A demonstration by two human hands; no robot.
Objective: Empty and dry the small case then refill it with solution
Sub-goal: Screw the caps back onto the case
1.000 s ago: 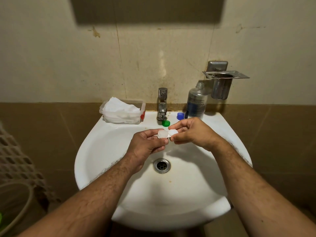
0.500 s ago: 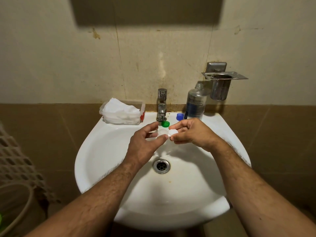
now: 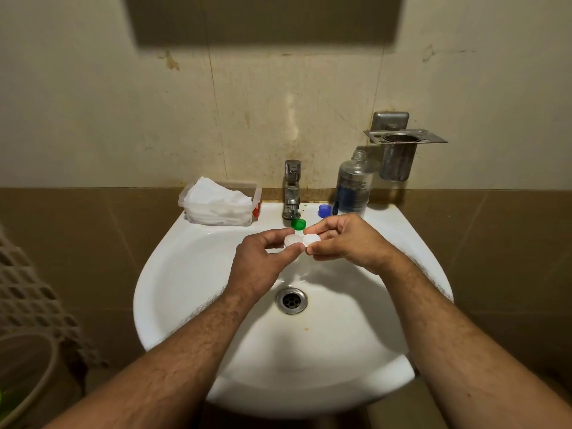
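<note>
Case pinched at both ends — left hand on one well, right hand on the other. Held above the sink; green cap and bottle behind.

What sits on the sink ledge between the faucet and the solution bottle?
In the head view, a blue cap lies on the ledge between the faucet and the solution bottle, close to the bottle's base. A green cap lies nearer, below the faucet.
</note>
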